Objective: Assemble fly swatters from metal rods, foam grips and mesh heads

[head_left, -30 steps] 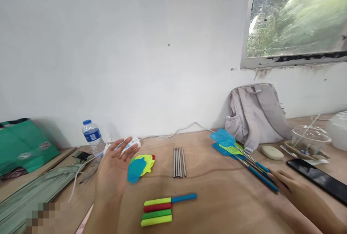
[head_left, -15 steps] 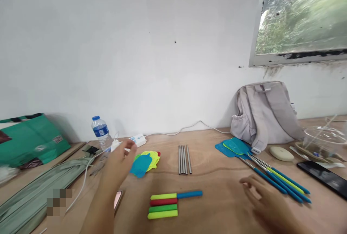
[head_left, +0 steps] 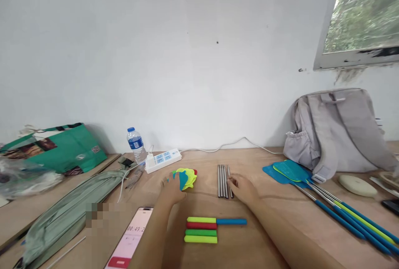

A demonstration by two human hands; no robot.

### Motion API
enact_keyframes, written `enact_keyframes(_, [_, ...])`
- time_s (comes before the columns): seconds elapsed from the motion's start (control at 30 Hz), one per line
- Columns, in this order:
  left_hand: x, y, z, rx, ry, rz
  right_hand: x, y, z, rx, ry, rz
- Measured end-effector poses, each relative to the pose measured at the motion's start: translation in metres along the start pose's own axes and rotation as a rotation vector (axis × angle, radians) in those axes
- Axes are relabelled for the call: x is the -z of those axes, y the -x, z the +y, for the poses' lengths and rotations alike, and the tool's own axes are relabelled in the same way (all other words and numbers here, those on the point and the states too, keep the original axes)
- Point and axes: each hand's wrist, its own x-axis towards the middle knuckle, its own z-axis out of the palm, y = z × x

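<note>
On the screen (head_left: 132, 238) of the phone (head_left: 128, 243), lying toward the table's (head_left: 215, 259) near edge, the digits 00:49:2 (head_left: 136, 228) can be read; anything after them is hidden, and the lettering on the red button (head_left: 119, 262) is too small to make out. By the table's far edge, the bottle (head_left: 137, 146) bears a blue label (head_left: 135, 143) and the power strip (head_left: 163, 160) blue print (head_left: 160, 161), neither legible. Left of the table's far left corner, the green bag (head_left: 67, 148) carries a white emblem (head_left: 80, 157) and a square code (head_left: 95, 149), both too small to read
</note>
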Motion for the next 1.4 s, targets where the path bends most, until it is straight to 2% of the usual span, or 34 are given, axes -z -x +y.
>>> enact_keyframes(0.17, [-0.009, -0.003, -0.006, 0.020, -0.057, -0.128, -0.004, 0.002, 0.006, -0.073, 0.087, -0.029])
enact_keyframes(0.37, [-0.006, -0.002, -0.003, 0.039, -0.028, -0.141, 0.003, 0.001, 0.024, -0.174, 0.163, -0.047])
enact_keyframes(0.57, [0.011, 0.001, 0.012, 0.063, 0.140, 0.017, 0.024, 0.005, 0.039, -0.240, 0.210, -0.058])
enact_keyframes(0.77, [0.036, 0.011, 0.038, -0.007, 0.497, 0.222, 0.046, 0.010, 0.035, -0.297, 0.195, 0.005])
enact_keyframes(0.87, [0.047, 0.018, 0.051, -0.040, 0.736, 0.228, 0.067, 0.008, 0.018, -0.220, 0.088, 0.039])
enact_keyframes(0.97, [0.055, 0.028, 0.064, 0.005, 1.214, 0.131, 0.094, 0.011, -0.008, -0.061, -0.044, 0.029])
enact_keyframes(1.03, [0.059, 0.034, 0.071, 0.066, 1.463, 0.112, 0.113, 0.020, -0.026, 0.049, -0.115, 0.025])
enact_keyframes(1.1, [0.062, 0.039, 0.077, 0.081, 1.543, 0.141, 0.129, 0.031, -0.042, 0.206, -0.173, 0.084])
enact_keyframes(1.17, [0.064, 0.043, 0.081, 0.067, 1.570, 0.146, 0.139, 0.042, -0.055, 0.292, -0.171, 0.170])
enact_keyframes(1.27, [0.066, 0.048, 0.086, 0.053, 1.568, 0.113, 0.144, 0.052, -0.066, 0.344, -0.124, 0.251])
enact_keyframes(1.4, [0.065, 0.052, 0.089, 0.044, 1.554, 0.070, 0.138, 0.056, -0.073, 0.363, -0.059, 0.264])
